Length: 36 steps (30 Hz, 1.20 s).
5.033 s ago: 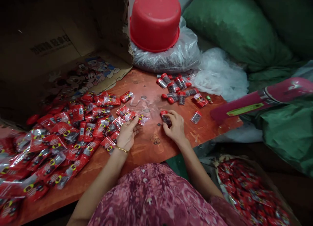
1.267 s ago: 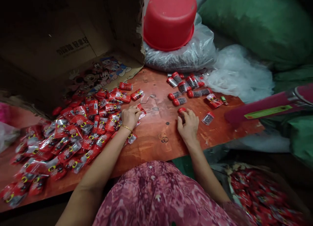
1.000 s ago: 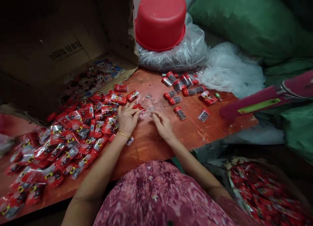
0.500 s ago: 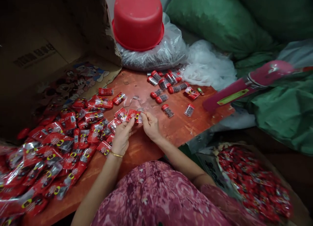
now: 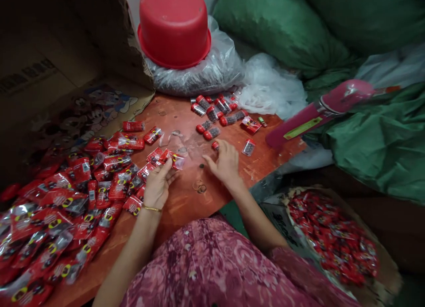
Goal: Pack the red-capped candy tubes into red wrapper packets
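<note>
My left hand [image 5: 158, 183] pinches a small red printed plastic packet [image 5: 178, 160] above the orange tabletop [image 5: 186, 200]. My right hand [image 5: 226, 163] has its thumb stretched away from the fingers. Those fingers reach over a small clear tube with a red cap [image 5: 215, 145], partly covering it; I see no grip on it. Beyond it lie several similar tubes [image 5: 212, 133] holding dark contents. Flat red packets [image 5: 154, 155] rest beside my left hand. Farther left is a heap of filled red packets [image 5: 109, 183].
A large cardboard box [image 5: 66, 68] stands open at the left. An upturned red basin [image 5: 174, 28] sits on a clear plastic sack [image 5: 199, 81]. A pink bottle [image 5: 299, 121] leans at right. Below, a carton [image 5: 385, 254] holds red packets. Green sacks [image 5: 282, 23] fill the back.
My right hand has let go of the packet and moved right to the red-capped tube. The packet stays in my left hand. The whole view has shifted slightly.
</note>
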Motion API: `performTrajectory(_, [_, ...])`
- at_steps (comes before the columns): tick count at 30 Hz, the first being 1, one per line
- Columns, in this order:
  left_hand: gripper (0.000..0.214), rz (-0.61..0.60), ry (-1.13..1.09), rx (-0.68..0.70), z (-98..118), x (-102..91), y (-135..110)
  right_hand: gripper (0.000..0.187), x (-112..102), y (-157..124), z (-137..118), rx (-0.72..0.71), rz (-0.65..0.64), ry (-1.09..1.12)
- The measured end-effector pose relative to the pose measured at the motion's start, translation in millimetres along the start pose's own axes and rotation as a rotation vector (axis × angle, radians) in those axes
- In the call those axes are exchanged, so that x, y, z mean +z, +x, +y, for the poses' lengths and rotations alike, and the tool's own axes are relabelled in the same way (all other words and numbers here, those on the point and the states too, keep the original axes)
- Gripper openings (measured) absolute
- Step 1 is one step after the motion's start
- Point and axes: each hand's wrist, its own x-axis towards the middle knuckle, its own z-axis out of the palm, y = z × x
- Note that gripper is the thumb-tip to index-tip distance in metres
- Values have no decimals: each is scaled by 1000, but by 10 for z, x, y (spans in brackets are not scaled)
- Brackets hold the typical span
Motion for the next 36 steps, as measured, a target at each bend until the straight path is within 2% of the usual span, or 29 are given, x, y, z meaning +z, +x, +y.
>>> performTrajectory(3, [38, -24, -16, -32, -6, -5, -12, 36, -14, 6, 300, 61, -91, -168])
performTrajectory(6, [40, -37, -38, -50, -18, -6, -26, 33, 20, -72, 397, 21, -100, 14])
performTrajectory(8, [41, -36, -48, -49, -14, -15, -38, 32, -4, -163, 326, 17, -120, 288])
performTrajectory(10, [42, -39, -48, -45, -5, -30, -52, 30, -86, -261, 181, 68, -203, 578])
performTrajectory(13, [41, -62, -12, -22, -5, -56, -72, 24, -263, -350, -74, 119, -316, 831])
performTrajectory(18, [39, -109, 76, 55, -57, -90, -85, 14, -410, -299, -319, 109, -407, 923])
performTrajectory(21, [39, -130, 157, 115, -84, -115, -77, 17, -374, -274, -338, 216, -533, 1019])
performTrajectory(23, [41, -149, 190, 131, -89, -124, -74, 21, -332, -281, -331, 306, -574, 1092])
performTrajectory(27, [40, -163, 156, 135, -99, -98, -98, 25, -267, -308, -337, 400, -539, 1138])
performTrajectory(33, [37, -173, 136, 179, -201, -12, -139, 29, -193, -322, -436, 395, -607, 1158])
performTrajectory(36, [37, -148, 82, 208, -245, 3, -125, 31, -118, -350, -511, 453, -534, 1223])
